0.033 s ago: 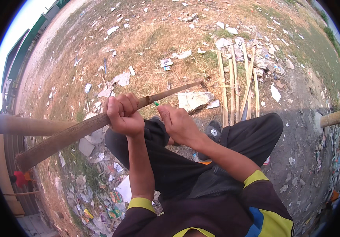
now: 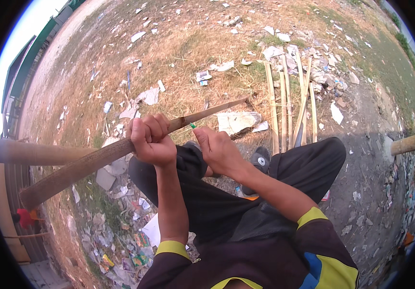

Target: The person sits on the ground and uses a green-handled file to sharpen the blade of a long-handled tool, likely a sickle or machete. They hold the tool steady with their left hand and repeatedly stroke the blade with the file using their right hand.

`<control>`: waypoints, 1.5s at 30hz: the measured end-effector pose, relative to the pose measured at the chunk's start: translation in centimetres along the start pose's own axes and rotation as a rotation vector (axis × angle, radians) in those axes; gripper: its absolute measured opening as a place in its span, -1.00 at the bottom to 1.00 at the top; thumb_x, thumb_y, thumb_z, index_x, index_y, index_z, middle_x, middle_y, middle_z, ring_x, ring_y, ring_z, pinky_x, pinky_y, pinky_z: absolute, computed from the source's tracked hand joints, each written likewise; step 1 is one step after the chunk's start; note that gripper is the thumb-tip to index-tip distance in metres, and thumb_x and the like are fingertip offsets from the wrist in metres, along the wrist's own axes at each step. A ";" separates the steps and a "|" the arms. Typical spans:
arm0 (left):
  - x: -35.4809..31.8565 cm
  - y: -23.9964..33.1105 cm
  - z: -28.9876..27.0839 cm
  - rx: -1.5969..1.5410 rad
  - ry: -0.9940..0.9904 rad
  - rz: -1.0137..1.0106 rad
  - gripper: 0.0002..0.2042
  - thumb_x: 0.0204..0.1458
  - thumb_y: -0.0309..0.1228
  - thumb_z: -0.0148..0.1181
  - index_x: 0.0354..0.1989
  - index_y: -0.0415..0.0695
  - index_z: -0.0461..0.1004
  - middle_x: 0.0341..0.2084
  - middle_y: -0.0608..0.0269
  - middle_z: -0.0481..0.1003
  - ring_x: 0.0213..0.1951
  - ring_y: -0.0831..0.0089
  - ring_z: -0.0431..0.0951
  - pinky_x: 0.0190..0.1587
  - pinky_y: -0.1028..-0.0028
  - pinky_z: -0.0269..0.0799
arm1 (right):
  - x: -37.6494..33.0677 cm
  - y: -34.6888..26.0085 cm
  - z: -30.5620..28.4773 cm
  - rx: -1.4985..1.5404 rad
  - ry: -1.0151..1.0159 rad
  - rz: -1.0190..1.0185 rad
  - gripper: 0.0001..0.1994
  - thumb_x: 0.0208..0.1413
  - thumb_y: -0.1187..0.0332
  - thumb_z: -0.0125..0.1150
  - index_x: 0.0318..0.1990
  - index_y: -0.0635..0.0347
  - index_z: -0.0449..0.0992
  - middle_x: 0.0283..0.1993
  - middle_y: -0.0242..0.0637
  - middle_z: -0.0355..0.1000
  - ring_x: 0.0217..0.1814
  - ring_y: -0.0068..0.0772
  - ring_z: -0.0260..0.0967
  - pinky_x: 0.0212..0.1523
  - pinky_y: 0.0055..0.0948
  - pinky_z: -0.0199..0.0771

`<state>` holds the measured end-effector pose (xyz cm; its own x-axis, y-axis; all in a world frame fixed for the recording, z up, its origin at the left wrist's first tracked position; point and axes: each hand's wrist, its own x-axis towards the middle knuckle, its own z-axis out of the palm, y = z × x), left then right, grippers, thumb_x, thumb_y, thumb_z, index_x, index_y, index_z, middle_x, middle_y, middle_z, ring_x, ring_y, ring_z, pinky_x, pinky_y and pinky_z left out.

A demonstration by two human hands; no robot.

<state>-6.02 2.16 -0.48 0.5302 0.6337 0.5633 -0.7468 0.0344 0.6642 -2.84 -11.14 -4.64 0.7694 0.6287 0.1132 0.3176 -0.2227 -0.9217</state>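
A long brown bamboo pole (image 2: pixel 80 168) lies slantwise before me, its thick end low at the left and its thin end pointing away to the right. My left hand (image 2: pixel 152 139) is wrapped round its middle, just below a dark joint. Close beside that joint, my right hand (image 2: pixel 217 149) is closed on a small green-ended tool (image 2: pixel 193 125). Only the green tip shows past my thumb; the fist hides the rest, so its kind is unclear.
Several pale split bamboo strips (image 2: pixel 271 106) lie beyond my right knee, with a dark pointed piece (image 2: pixel 298 138) among them. Thick round poles stick in at the left (image 2: pixel 39 151) and right (image 2: pixel 407 144). A flat pale slab (image 2: pixel 239 123) and scattered litter cover the dry grass.
My right hand and the green tip have shifted very slightly to the right. The pole and my left hand look the same.
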 end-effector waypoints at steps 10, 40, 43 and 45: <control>0.1 0.2 -0.2 0.018 -0.052 0.015 -0.62 0.19 -0.35 -0.25 -0.72 0.02 -0.07 -0.87 0.44 -0.08 -0.76 0.61 -0.17 -0.62 0.45 -0.12 | -0.6 0.5 1.0 -0.072 0.078 -0.078 -0.59 0.28 0.16 -0.15 -0.47 0.33 0.36 -0.72 0.12 0.29 -0.61 0.23 0.33 -0.60 0.01 0.30; 0.6 -0.1 -1.3 -0.061 -0.241 0.035 -0.66 0.06 -0.45 -0.19 -0.73 0.02 -0.07 -0.91 0.45 -0.08 -0.82 0.62 -0.18 -0.72 0.48 -0.15 | 2.8 5.0 -1.8 -0.144 -0.006 0.020 -0.56 0.29 0.19 -0.23 -0.45 0.38 0.42 -0.59 0.19 0.33 -0.45 0.28 0.33 -0.40 0.00 0.30; 1.3 0.3 -0.7 -0.053 -0.459 0.071 -0.65 0.04 -0.44 -0.16 -0.75 0.00 -0.09 -0.93 0.45 -0.06 -0.86 0.62 -0.14 -0.76 0.49 -0.16 | 2.1 3.9 -1.7 -0.085 -0.044 -0.016 -0.60 0.28 0.21 -0.22 -0.41 0.38 0.42 -0.59 0.19 0.31 -0.45 0.28 0.32 -0.41 -0.01 0.29; 1.2 0.0 -0.8 -0.071 -0.475 0.070 -0.64 0.02 -0.43 -0.13 -0.76 -0.01 -0.10 -0.94 0.45 -0.05 -0.88 0.63 -0.12 -0.79 0.50 -0.16 | 1.7 6.3 -1.4 -0.159 -0.010 0.029 -0.61 0.27 0.22 -0.20 -0.41 0.37 0.42 -0.60 0.19 0.31 -0.47 0.28 0.31 -0.42 -0.02 0.28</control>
<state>-5.72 3.53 -0.19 0.5899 0.2138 0.7787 -0.8041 0.0670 0.5908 1.23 -12.49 -9.70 0.7739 0.6278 0.0831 0.3798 -0.3551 -0.8542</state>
